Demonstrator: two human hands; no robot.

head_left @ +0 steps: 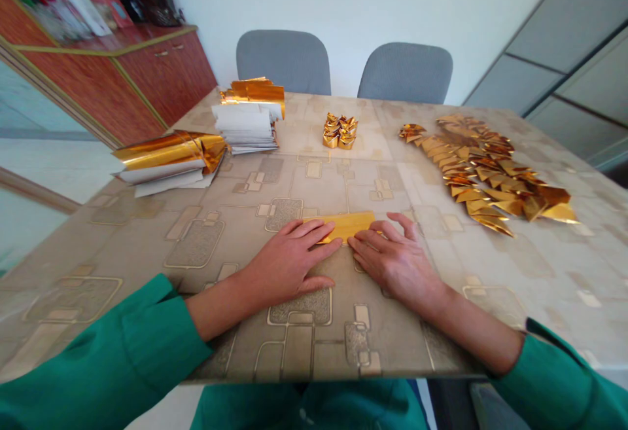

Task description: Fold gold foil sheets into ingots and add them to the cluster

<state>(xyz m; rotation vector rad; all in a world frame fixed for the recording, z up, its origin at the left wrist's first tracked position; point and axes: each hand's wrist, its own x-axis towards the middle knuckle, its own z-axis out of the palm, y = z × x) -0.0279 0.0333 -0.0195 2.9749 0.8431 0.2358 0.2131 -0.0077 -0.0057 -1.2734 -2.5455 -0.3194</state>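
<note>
A narrow gold strip of folded paper (349,226) lies flat on the patterned tablecloth in front of me. Over its left end rests my left hand (289,258), its fingers stretched out and the thumb apart. My right hand (395,260) touches the strip's right end with its fingertips, the little finger raised and the others slightly bent. Both hands press on the paper from above, and neither is wrapped round it. The ends of the strip are partly hidden under the fingers.
Stacks of gold and white paper (248,125) and a gold-topped bundle (169,158) sit at the back left. Small folded gold pieces (340,131) stand at the back middle. Rows of pointed gold pieces (483,168) spread on the right. Two grey chairs (283,62) stand behind the table.
</note>
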